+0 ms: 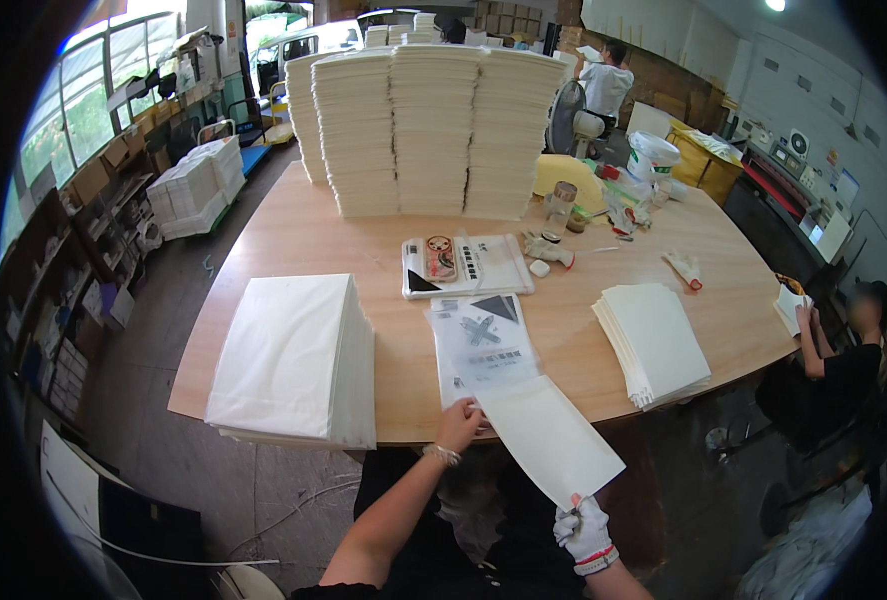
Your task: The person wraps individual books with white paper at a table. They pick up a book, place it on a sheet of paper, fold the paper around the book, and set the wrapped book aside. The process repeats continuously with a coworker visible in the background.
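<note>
Currently, the cream paper (pixel 553 435) is lying aslant over the near edge of the surface (pixel 263 240), its far end overlapping the near end of a printed clear bag (pixel 483 350). The gloved right hand (pixel 585 530) is gripping the paper's near corner, out past that edge; the bare left hand (pixel 458 425) is curling its fingers where bag and paper are meeting, and which one it is pinching, if either, cannot be told. Judging by this, one piece is partway done: how much paper, if any, is sitting inside is not showing. Farther in, printed packets (pixel 488 262) are lying flat, possibly finished ones. Plenty is seemingly remaining: a thick stack (pixel 283 350) is filling the near left corner, a fanned stack (pixel 655 335) is resting toward the right edge, and tall stacks (pixel 433 130) are standing toward the far edge.
</note>
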`<state>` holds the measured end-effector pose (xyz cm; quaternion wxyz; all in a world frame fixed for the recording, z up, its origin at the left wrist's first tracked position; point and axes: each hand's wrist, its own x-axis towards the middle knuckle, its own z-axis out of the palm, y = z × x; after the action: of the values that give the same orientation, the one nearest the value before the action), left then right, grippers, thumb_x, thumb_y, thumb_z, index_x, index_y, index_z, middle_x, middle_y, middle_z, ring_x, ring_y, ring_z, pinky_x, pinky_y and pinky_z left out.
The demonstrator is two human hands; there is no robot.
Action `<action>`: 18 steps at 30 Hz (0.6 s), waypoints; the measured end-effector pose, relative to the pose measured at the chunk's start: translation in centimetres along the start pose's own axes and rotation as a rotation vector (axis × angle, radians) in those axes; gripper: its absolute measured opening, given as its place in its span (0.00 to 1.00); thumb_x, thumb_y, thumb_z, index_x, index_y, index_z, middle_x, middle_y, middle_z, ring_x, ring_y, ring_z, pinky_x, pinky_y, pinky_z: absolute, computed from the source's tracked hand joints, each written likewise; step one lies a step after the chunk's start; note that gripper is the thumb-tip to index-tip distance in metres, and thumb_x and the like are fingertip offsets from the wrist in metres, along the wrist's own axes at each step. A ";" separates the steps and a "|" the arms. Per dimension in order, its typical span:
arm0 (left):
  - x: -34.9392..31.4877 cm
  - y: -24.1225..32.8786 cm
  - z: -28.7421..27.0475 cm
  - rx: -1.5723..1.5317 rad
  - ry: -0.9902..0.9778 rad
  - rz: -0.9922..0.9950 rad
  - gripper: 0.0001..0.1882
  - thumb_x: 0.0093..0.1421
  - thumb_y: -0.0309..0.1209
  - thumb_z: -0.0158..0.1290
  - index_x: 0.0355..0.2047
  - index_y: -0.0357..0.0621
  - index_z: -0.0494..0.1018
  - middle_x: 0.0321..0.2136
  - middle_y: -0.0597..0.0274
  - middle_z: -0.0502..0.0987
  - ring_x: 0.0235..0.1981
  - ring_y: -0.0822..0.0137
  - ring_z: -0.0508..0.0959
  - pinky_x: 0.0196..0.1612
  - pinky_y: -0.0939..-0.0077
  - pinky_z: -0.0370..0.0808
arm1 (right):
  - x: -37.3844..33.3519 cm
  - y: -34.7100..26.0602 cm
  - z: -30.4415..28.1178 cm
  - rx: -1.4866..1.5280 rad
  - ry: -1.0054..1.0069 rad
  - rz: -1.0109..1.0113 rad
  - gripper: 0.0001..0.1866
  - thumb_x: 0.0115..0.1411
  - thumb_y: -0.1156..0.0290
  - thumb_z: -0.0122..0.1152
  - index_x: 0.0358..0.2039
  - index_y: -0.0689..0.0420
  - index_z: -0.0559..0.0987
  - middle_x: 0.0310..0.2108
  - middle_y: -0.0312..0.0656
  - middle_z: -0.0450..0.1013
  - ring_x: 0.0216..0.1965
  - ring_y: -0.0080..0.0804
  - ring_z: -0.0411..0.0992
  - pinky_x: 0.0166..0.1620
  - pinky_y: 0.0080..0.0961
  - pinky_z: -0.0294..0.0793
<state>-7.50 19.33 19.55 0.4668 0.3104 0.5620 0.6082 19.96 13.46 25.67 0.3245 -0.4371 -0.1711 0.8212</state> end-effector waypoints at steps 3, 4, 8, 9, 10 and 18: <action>-1.7 -3.5 3.4 -0.146 0.168 0.303 0.13 0.55 0.27 0.45 0.39 0.33 0.65 0.25 0.56 0.75 0.28 0.70 0.75 0.29 0.80 0.73 | -1.2 0.2 1.9 -0.066 -0.022 -0.029 0.08 0.57 0.60 0.45 0.29 0.48 0.64 0.14 0.30 0.56 0.10 0.16 0.50 0.13 0.16 0.49; -1.2 -4.5 4.0 0.131 0.256 0.560 0.13 0.54 0.29 0.47 0.37 0.33 0.66 0.29 0.55 0.74 0.29 0.67 0.74 0.31 0.76 0.72 | -1.2 0.5 1.6 -0.047 -0.052 -0.004 0.07 0.57 0.60 0.44 0.29 0.48 0.64 0.14 0.29 0.55 0.11 0.16 0.51 0.13 0.15 0.49; 1.2 -12.2 4.3 0.293 -0.159 0.348 0.13 0.53 0.29 0.47 0.36 0.35 0.68 0.37 0.52 0.72 0.36 0.63 0.73 0.39 0.70 0.70 | -2.4 0.9 3.7 -0.186 -0.020 -0.023 0.07 0.58 0.61 0.44 0.31 0.49 0.63 0.14 0.31 0.56 0.11 0.15 0.51 0.13 0.15 0.50; 0.7 -13.2 4.4 0.288 -0.216 0.307 0.13 0.53 0.29 0.47 0.36 0.35 0.68 0.37 0.52 0.72 0.36 0.63 0.73 0.39 0.70 0.69 | -2.2 1.3 3.4 -0.191 -0.054 -0.015 0.07 0.58 0.61 0.44 0.32 0.49 0.64 0.16 0.32 0.58 0.12 0.16 0.52 0.13 0.15 0.51; -0.4 -14.4 4.8 0.273 -0.233 0.276 0.13 0.53 0.29 0.47 0.37 0.35 0.68 0.37 0.52 0.72 0.36 0.63 0.73 0.40 0.70 0.69 | -2.3 1.8 3.3 -0.210 -0.049 -0.022 0.08 0.58 0.61 0.44 0.33 0.49 0.64 0.18 0.32 0.59 0.12 0.16 0.52 0.14 0.15 0.51; -8.0 -17.9 5.8 0.169 -0.132 0.218 0.13 0.52 0.28 0.46 0.38 0.36 0.68 0.37 0.51 0.72 0.40 0.62 0.72 0.43 0.70 0.68 | 3.9 5.8 3.0 -0.114 -0.149 0.018 0.13 0.58 0.62 0.47 0.38 0.56 0.65 0.32 0.41 0.67 0.30 0.31 0.68 0.33 0.33 0.70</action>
<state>4.57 13.08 4.31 0.4062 0.4470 0.5423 0.5840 13.63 11.87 21.74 0.2783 -0.3941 -0.2372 0.8432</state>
